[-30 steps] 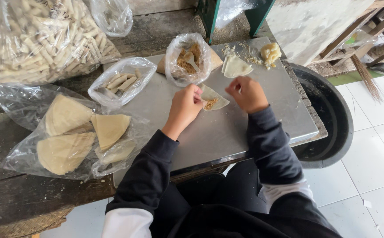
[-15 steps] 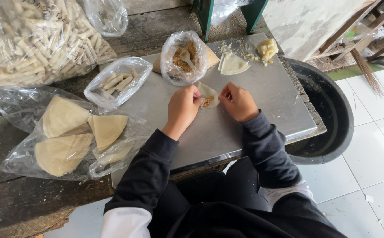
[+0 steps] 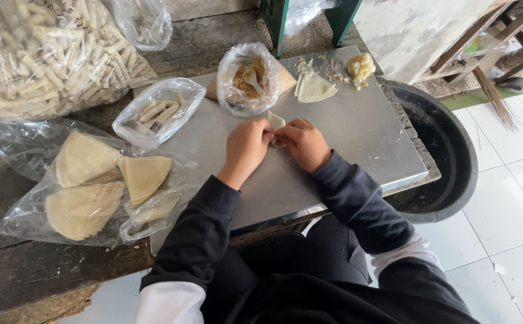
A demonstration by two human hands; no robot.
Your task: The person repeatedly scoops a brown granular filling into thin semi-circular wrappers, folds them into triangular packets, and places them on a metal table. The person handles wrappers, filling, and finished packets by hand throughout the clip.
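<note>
Now both hands closed on one wrapper: left hand (image 3: 246, 147) and right hand (image 3: 305, 143) together, fingers curled and pinching the small pale dough wrapper (image 3: 275, 122) near the middle of the steel tray (image 3: 357, 135), a little toward its far edge. Thin sheet, so easy to tear if pinched too hard. Possible also to lose filling at an unsealed edge. Open bag of filling (image 3: 249, 78) just beyond, easy to knock over with a knuckle.
</note>
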